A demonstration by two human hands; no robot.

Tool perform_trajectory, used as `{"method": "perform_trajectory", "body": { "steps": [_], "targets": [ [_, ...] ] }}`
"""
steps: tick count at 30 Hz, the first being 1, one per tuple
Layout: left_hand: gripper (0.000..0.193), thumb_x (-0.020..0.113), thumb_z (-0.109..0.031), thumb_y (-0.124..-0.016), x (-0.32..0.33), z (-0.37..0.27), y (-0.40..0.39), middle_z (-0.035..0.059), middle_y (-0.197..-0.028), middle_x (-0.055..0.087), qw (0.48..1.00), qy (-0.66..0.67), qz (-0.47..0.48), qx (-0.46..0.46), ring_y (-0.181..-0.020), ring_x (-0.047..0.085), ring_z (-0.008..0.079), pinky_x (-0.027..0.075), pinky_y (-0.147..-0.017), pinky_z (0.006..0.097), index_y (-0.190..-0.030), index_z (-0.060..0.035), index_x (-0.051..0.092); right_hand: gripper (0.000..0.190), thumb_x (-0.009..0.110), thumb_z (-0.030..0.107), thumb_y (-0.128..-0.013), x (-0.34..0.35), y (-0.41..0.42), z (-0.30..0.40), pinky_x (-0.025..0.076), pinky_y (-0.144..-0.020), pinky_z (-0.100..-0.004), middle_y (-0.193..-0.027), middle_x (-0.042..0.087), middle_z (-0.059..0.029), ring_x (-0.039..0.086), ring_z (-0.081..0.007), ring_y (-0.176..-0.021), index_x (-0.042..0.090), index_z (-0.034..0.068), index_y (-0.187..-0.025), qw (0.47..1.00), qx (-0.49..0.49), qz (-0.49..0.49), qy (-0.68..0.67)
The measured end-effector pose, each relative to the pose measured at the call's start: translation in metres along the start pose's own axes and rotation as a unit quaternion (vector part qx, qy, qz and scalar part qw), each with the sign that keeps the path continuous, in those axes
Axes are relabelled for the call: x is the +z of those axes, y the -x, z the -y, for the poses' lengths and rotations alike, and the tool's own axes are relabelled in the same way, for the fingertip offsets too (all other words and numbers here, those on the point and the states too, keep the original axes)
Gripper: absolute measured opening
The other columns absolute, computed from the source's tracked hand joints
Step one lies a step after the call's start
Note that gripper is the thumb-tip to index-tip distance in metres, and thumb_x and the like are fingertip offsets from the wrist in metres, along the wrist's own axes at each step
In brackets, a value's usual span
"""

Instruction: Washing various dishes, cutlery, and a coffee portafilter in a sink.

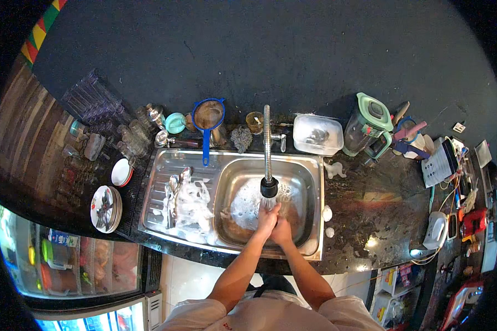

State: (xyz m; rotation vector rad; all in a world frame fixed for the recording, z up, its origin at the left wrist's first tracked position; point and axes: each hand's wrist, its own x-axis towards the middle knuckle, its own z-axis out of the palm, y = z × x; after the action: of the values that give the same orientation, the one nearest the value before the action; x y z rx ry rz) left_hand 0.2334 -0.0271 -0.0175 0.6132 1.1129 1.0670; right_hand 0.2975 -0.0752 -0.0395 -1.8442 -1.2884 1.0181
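My left hand (267, 220) is under the water from a black spray head (269, 188) on a coiled metal faucet hose (267, 140). Close beside it on the right, my right hand (281, 231) is partly bent, its fingers largely hidden. Whether either hand holds something cannot be made out. Both are over a stainless steel sink basin (310, 207) with foamy, brownish water in it. Soapy spoons (172, 194) and white suds (194, 202) lie on the ribbed drainboard (159, 171) left of the basin.
Behind the sink stand a blue-handled strainer (206, 145), a steel scouring pad (241, 139), a plastic tub (318, 134) and a green-lidded pitcher (366, 124). Stacked plates (115, 211) with cutlery are at the left. A white appliance (435, 230) with cables is at the right.
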Motion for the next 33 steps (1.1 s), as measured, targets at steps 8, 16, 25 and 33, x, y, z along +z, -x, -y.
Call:
{"method": "perform_trajectory", "body": {
  "steps": [8,16,25,33],
  "targets": [
    [0.016,0.064,-0.008,-0.073,-0.015,-0.019,0.006,0.0073,-0.072,0.057,0.967,0.177,0.137,-0.124,-0.063,0.057,0.0187,0.047,-0.056,0.0312,-0.085,-0.0010,0.056,0.018,0.064,0.020,-0.067,-0.018,-0.018,-0.030,0.039,-0.047,-0.0279,-0.057,0.052,-0.0021,0.050,-0.0129,-0.050,0.057,0.004,-0.073,0.970,0.047,0.222,-0.087],
    [0.031,0.058,-0.021,-0.081,0.010,-0.017,0.005,0.0117,-0.082,0.059,0.985,0.121,0.114,-0.049,-0.071,0.060,0.0217,0.050,-0.057,0.0319,-0.103,-0.0007,0.051,0.013,0.062,0.017,-0.070,-0.016,0.002,-0.016,0.031,-0.037,-0.0235,-0.052,0.048,-0.0006,0.042,-0.0098,-0.041,0.055,0.007,-0.068,0.969,-0.088,-0.012,-0.230],
    [0.034,0.055,-0.018,-0.082,0.002,-0.023,-0.006,0.0139,-0.089,0.058,0.985,0.113,0.110,-0.068,-0.076,0.058,0.0245,0.052,-0.063,0.0380,-0.113,-0.0080,0.046,0.011,0.058,0.015,-0.073,-0.042,0.007,0.022,0.030,-0.036,-0.0251,-0.054,0.048,-0.0028,0.042,-0.0105,-0.041,0.054,0.005,-0.070,0.953,0.091,0.149,-0.246],
    [0.048,0.042,-0.023,-0.077,-0.022,-0.035,-0.005,0.0197,-0.113,0.050,0.921,0.288,0.214,-0.151,-0.105,0.048,0.0342,0.040,-0.086,0.0516,-0.119,-0.0013,0.038,0.017,0.054,0.022,-0.078,-0.054,0.000,0.032,0.029,-0.035,-0.0230,-0.055,0.046,-0.0017,0.041,-0.0088,-0.041,0.055,0.005,-0.079,0.918,0.167,0.311,-0.182]
  ]
}}
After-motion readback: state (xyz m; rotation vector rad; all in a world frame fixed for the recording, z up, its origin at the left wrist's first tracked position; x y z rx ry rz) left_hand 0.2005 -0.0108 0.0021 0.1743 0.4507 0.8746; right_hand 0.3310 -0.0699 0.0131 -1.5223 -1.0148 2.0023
